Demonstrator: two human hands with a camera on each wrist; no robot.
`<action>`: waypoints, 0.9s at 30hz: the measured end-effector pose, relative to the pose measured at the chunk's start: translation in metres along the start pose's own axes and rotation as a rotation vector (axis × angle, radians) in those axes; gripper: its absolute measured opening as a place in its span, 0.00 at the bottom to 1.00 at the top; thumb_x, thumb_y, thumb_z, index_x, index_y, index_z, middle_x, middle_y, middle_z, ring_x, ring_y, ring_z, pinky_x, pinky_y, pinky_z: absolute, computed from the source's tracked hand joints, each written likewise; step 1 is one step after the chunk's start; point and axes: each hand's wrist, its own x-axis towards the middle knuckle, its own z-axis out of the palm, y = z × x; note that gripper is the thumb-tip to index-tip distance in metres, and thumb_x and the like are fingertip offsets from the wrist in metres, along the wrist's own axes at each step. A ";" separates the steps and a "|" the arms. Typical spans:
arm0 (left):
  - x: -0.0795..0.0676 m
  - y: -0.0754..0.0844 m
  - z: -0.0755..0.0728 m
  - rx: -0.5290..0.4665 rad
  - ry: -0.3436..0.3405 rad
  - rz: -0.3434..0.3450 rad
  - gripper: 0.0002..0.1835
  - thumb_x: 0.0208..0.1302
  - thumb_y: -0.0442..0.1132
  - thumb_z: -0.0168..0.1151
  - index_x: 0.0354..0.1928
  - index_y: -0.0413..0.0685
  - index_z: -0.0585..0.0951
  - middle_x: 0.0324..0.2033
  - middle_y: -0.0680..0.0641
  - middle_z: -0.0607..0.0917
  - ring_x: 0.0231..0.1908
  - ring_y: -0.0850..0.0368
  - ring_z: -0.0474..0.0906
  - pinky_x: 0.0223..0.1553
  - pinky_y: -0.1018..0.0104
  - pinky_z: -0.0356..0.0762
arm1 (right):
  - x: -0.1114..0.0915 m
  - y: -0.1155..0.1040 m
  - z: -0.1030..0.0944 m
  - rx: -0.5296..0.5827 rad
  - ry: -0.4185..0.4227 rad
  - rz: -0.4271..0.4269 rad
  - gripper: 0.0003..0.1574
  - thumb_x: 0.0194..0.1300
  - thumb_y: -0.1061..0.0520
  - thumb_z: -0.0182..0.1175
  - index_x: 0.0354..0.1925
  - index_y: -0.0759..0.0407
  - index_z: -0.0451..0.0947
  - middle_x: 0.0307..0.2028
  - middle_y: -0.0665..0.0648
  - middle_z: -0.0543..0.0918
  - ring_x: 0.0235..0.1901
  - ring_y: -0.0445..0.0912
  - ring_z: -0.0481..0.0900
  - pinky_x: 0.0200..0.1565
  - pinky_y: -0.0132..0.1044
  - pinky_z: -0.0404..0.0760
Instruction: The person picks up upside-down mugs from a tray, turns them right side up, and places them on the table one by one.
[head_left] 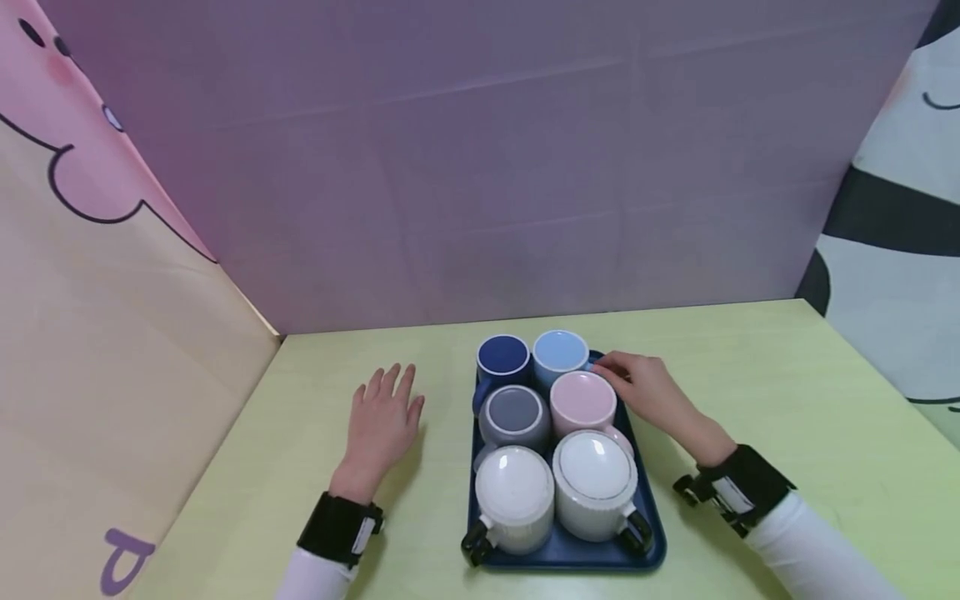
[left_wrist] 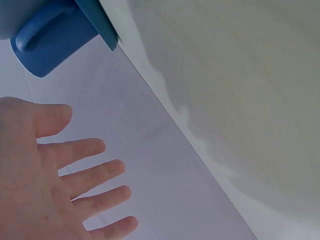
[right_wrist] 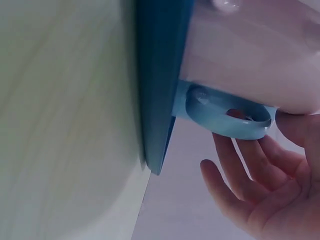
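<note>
The light blue mug [head_left: 560, 353] on the tray [head_left: 572, 553] has its handle [right_wrist: 227, 129] pinched by the right hand [head_left: 651, 392], the left hand [head_left: 381, 427] spread over the counter [head_left: 247, 475].

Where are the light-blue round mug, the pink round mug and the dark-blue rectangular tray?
Light-blue round mug [head_left: 561, 352], head view: round end facing up.
Pink round mug [head_left: 583, 400], head view: round end facing up.
Dark-blue rectangular tray [head_left: 573, 553], head view: bare floor by the near edge.

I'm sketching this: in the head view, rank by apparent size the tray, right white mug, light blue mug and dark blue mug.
1. Tray
2. Right white mug
3. Light blue mug and dark blue mug: too alike to rank
</note>
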 end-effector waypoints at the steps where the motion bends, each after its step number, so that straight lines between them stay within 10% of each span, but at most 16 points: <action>1: -0.001 -0.001 -0.001 0.002 -0.001 -0.003 0.28 0.72 0.50 0.46 0.69 0.45 0.64 0.66 0.37 0.66 0.66 0.36 0.59 0.64 0.38 0.58 | 0.000 0.000 0.000 0.013 -0.009 0.004 0.12 0.67 0.57 0.57 0.41 0.64 0.81 0.35 0.61 0.85 0.35 0.51 0.82 0.36 0.44 0.82; 27: -0.013 -0.026 -0.007 0.009 -0.031 -0.054 0.28 0.72 0.49 0.46 0.69 0.43 0.63 0.66 0.35 0.65 0.66 0.35 0.59 0.63 0.36 0.57 | 0.010 0.003 -0.002 0.073 -0.131 0.033 0.15 0.70 0.57 0.53 0.40 0.67 0.80 0.32 0.61 0.83 0.30 0.46 0.76 0.32 0.37 0.75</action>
